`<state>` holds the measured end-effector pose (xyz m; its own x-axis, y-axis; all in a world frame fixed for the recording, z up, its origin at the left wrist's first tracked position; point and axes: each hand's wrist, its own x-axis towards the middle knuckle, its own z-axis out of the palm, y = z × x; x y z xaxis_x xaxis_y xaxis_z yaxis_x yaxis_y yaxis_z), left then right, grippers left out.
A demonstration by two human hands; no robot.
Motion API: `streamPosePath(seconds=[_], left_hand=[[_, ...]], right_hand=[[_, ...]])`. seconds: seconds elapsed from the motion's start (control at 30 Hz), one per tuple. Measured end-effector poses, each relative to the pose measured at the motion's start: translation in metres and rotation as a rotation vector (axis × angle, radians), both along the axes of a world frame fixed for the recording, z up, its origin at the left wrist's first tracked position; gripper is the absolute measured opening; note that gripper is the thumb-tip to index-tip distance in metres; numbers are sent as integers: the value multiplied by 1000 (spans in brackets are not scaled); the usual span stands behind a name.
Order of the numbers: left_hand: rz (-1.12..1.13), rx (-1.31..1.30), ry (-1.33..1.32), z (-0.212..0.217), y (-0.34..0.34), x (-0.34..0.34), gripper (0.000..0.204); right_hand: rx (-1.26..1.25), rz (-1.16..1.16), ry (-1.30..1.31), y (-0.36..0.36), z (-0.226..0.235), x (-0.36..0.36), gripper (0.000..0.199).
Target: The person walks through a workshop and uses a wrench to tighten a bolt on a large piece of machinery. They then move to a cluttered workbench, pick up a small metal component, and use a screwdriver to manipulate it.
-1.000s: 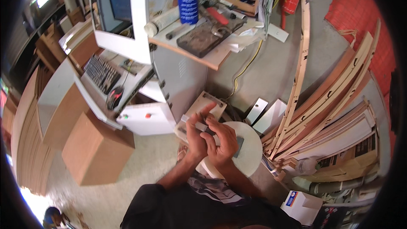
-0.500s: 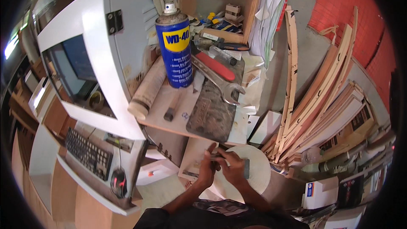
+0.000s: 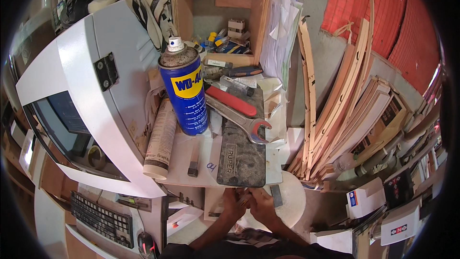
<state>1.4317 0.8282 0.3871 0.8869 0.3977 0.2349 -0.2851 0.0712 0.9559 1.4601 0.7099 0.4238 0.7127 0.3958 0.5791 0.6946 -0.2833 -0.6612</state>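
Observation:
My left hand [image 3: 231,207] and my right hand [image 3: 263,206] meet just below the front edge of the small bench top [image 3: 273,168]. The fingers of both are curled together around something small that I cannot make out. The bench edge partly covers the fingertips. Above them on the bench lies a dark, worn flat case [image 3: 242,160]. An open-ended wrench [image 3: 235,116] and a red-handled tool [image 3: 235,101] rest across its upper part. To the left stand a blue and yellow spray can [image 3: 184,98], a pale cartridge tube [image 3: 160,141] and a small dark-tipped stick [image 3: 193,158].
Behind the bench top is an open wooden box [image 3: 261,19] with small parts. Papers [image 3: 282,33] hang beside it. Wood strips [image 3: 335,100] lean at the right. A white machine cabinet [image 3: 86,67], a keyboard [image 3: 103,216] and a mouse [image 3: 147,244] occupy the left. Below is a round pale disc [image 3: 293,199].
My view has shifted, so the bench sits lower in it and covers the fingertips. My hands have drawn closer together, and the raised left finger is now curled in.

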Motion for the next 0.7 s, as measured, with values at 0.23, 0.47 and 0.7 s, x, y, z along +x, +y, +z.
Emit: streamPosePath(seconds=[0.23, 0.47, 0.7], left_hand=[[-44, -508, 38, -7, 12, 28, 10], [-209, -105, 484, 28, 44, -9, 28], [-530, 236, -13, 149, 70, -62, 31]], right_hand=[[184, 110, 604, -50, 13, 55, 22], [543, -265, -322, -71, 209, 132, 29], [131, 114, -527, 70, 271, 191, 16]])
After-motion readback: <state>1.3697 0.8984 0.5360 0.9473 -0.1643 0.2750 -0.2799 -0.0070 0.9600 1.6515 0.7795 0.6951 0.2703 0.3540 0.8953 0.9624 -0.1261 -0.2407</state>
